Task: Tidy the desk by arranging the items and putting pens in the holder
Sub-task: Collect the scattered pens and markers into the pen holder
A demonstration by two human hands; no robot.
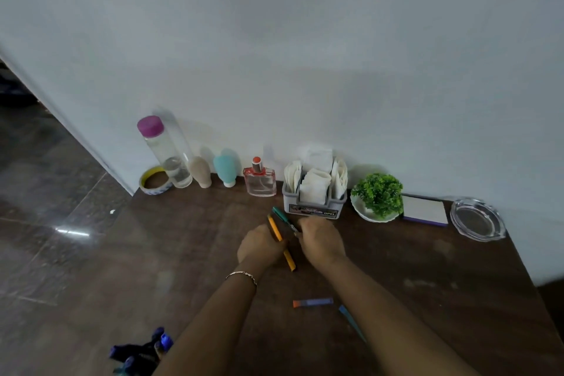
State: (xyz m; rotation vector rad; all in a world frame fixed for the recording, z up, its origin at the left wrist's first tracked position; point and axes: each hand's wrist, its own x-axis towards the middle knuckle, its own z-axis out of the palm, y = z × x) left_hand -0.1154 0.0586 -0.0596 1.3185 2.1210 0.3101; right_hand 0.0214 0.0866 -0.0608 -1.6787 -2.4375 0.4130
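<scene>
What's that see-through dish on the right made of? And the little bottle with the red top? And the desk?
Dish: probably glass; it is clear and shiny, with a thick rim that catches light.
Bottle: looks like clear glass, though it could be plastic; the wall shows through it.
Desk: dark brown wood or wood-look board, with a dull finish.

4 pens (288, 259) (279, 214) (312, 302) (351, 319), 4 btls (166, 156) (200, 172) (225, 166) (260, 181), 1 holder (314, 206), 1 plant (378, 194), 1 ashtray (476, 220), 1 notepad (424, 209)

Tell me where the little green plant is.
In the head view, the little green plant stands right of centre by the wall, between grey holder and notepad.
</scene>
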